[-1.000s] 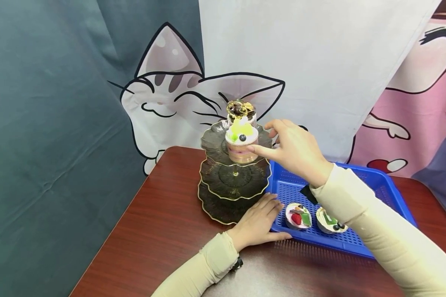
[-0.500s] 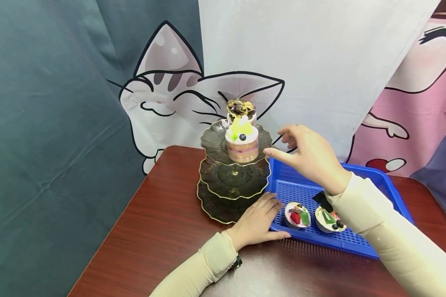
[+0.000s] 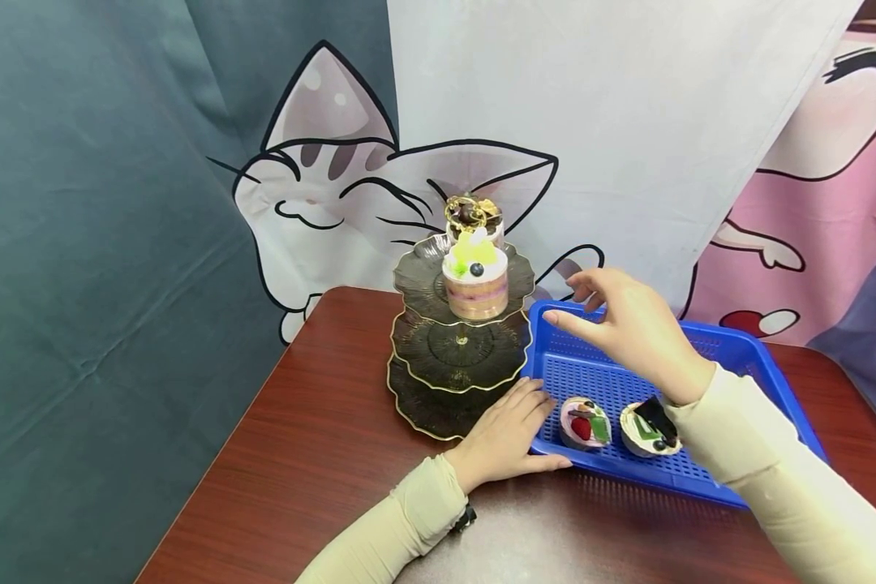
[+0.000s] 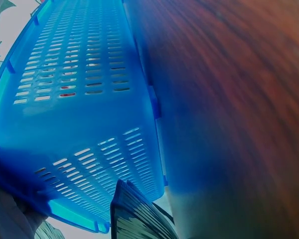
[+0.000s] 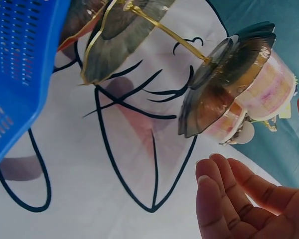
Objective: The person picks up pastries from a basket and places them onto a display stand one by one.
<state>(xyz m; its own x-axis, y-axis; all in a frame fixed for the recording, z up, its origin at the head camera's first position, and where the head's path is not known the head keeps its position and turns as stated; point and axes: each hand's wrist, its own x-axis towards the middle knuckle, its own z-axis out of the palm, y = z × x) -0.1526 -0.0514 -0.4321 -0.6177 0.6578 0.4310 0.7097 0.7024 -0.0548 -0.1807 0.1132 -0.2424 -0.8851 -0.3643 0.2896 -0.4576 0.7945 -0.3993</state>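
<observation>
In the head view, a layered cake cup (image 3: 476, 294) topped with yellow fruit and a blueberry stands on the top plate of a three-tier stand (image 3: 423, 288). Behind it is a cake cup with chocolate and gold decoration (image 3: 474, 214). My right hand (image 3: 628, 324) hovers over the blue basket (image 3: 774, 389), right of the stand, holding nothing; its fingers are relaxed and apart from the cups, as the right wrist view also shows. My left hand (image 3: 502, 438) rests on the basket's near left corner, fingers extended, mostly cut off in the left wrist view.
Inside the basket sit a tart with a strawberry (image 3: 581, 428) and a tart with blueberries (image 3: 644, 438), the latter partly covered by a black strap at my right wrist. A reddish wooden table (image 3: 299, 422) carries everything. Cartoon-printed curtains (image 3: 613, 122) hang behind it.
My right hand has let go of the layered cake cup and drawn away right and down, over the basket. The cup stays on the top plate; my left hand has hardly moved.
</observation>
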